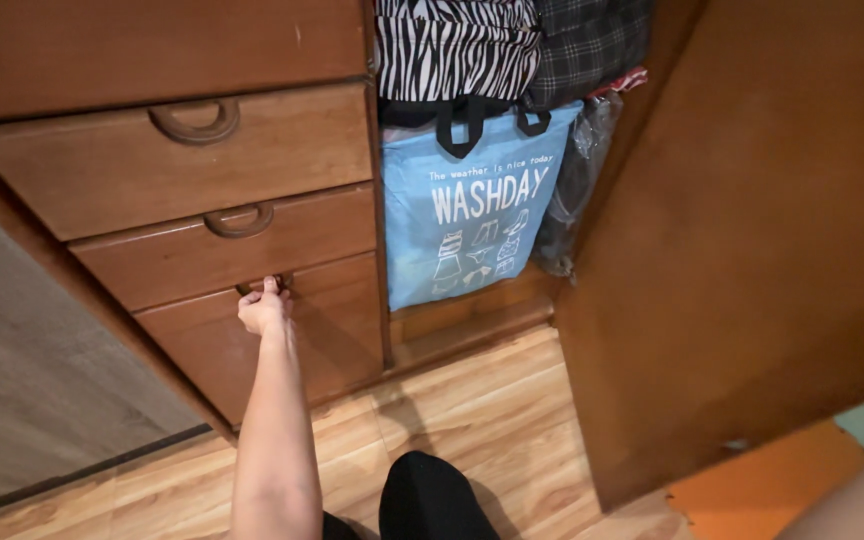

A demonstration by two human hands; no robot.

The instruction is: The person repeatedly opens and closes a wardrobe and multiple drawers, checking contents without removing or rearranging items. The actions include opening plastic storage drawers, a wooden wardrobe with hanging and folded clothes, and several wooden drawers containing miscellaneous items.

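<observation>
**Fingers hooked on bottom drawer pull**

Fingers of left hand (264, 308) curl shut round the handle (278, 282) of bottom drawer (282, 335), lowest of 3 wooden drawers; handle mostly hidden by hand. Drawer sits closed, flush w/ frame. Blue laundry bag (462, 210) hangs just beside, to the right. Right hand out of view.

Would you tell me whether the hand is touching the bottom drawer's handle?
Touching: the head view shows the left hand with fingers curled onto the bottom drawer's handle.
</observation>
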